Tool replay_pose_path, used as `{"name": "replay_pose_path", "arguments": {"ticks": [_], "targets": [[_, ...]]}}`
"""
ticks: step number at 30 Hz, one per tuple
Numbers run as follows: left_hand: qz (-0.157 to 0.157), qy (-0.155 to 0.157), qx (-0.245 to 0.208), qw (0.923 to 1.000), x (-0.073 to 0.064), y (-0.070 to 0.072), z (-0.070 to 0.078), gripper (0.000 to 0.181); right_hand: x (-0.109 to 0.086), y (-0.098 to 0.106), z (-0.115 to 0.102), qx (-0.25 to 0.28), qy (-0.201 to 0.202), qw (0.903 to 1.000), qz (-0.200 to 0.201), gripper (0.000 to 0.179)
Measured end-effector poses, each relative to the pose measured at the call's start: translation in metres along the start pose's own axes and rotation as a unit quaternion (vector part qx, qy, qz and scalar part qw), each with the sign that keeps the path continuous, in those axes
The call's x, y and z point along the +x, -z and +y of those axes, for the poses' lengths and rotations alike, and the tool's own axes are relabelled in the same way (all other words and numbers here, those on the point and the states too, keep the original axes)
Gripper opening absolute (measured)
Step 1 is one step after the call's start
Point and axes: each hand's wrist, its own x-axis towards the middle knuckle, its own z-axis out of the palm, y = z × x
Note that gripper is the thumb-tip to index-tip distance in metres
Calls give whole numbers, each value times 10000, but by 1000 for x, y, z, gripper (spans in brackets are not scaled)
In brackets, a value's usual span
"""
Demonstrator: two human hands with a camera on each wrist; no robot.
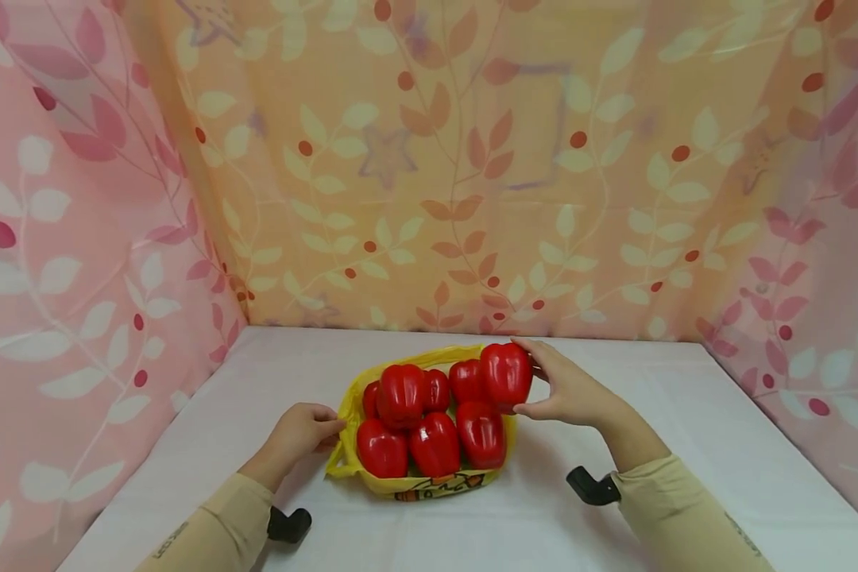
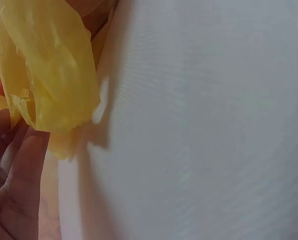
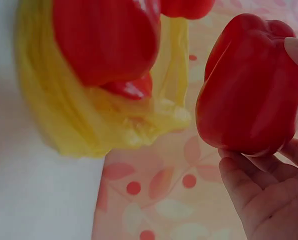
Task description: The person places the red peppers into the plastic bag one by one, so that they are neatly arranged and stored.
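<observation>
A yellow plastic bag stands on the table with its mouth spread wide, full of several glossy red bell peppers. My left hand pinches the bag's left rim; in the left wrist view, thumb and fingers meet at the crumpled yellow plastic. At the bag's back right, my right hand grips one red bell pepper between thumb and fingers. The right wrist view shows this held pepper apart from the bag's edge, its blocky end visible.
The white table extends around the bag on all sides. Patterned leaf-print curtains enclose it at the back, left and right. A black wrist mount juts from the right sleeve, another from the left.
</observation>
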Motion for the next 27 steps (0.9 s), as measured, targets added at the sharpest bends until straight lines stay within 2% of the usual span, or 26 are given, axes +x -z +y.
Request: {"name": "replay_pose_path", "arguments": {"ticks": [6,12,20,27], "targets": [[-31,-2,-72,10000,-1,0,-2,13,30,-10,-9,101,-13,9993,-359,90],[-16,-27,-110,9999,-2,1,-2,13,47,-20,-7,234,-72,9981,-565,87],[-39,5,-34,10000,-2,1,0,14,53,-32,-1,509,-333,9950,-792,87],[-12,-24,-60,10000,-1,1,1,13,52,-39,-6,32,-508,9936,-1012,89]]}}
